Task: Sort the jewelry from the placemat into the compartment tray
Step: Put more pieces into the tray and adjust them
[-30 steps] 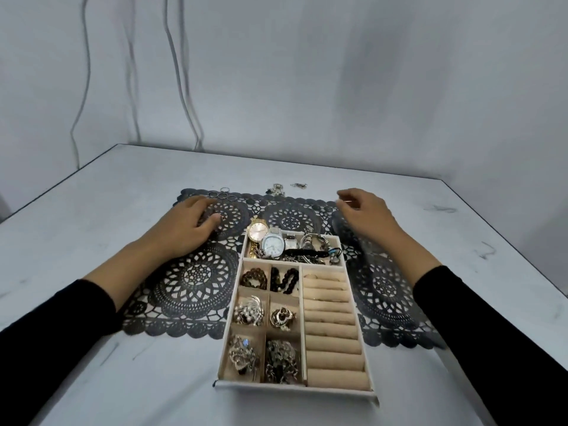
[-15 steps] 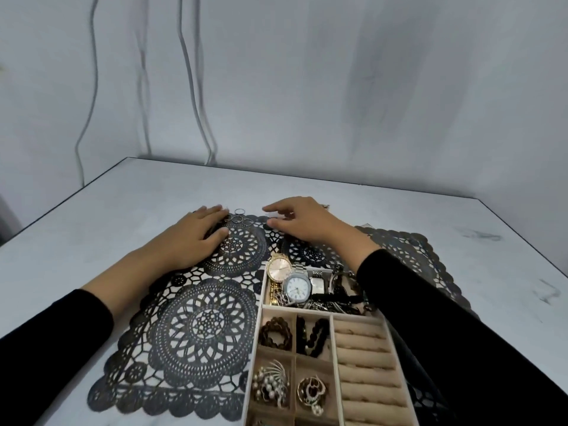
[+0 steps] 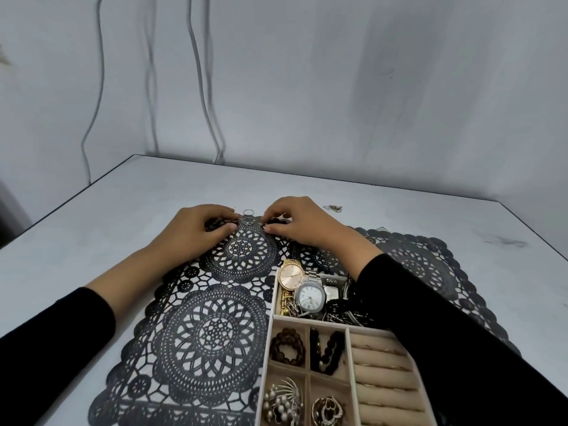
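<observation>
This is a plain indoor room, perhaps a corner of a home; which room exactly, I cannot tell. Beyond the left grip and the right grip stands a bare grey wall with thin cables hanging down it. Under both grips a pale tabletop carries a black lace placemat. Nearer than the grips lies a beige compartment tray with jewelry.
</observation>
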Demonstrator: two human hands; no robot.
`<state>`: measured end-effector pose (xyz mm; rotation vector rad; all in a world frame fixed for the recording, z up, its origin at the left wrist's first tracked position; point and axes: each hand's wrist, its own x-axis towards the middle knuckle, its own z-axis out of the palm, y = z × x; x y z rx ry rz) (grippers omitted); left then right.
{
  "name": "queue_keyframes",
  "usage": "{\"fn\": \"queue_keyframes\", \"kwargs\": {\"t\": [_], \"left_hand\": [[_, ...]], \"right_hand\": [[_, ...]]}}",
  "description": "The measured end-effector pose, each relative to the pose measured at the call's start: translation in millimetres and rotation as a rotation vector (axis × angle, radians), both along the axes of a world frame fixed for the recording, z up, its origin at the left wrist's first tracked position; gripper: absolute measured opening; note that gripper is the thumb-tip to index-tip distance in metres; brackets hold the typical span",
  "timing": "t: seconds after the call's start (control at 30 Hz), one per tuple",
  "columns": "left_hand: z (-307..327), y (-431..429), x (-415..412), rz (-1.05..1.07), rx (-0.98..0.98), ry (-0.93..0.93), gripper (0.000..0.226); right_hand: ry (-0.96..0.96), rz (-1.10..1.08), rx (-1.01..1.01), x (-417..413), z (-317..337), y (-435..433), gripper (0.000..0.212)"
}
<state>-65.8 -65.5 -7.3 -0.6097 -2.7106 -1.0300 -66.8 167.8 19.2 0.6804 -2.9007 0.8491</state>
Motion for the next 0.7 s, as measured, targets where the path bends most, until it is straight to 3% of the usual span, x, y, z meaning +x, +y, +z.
{"fn": "queue_keyframes", "kwargs": {"t": [0.4,0.7], "left_hand": [[7,0,-6,0.020,-0.004,-0.092,0.015],[14,6,-17,-0.021,-0.173,-0.098,0.016]], "right_hand": [[-0.034,0.005,0.107,-2,2,-5,0.015],[-0.023,-0.026,0.064,-2,0,-2,0.012]]}}
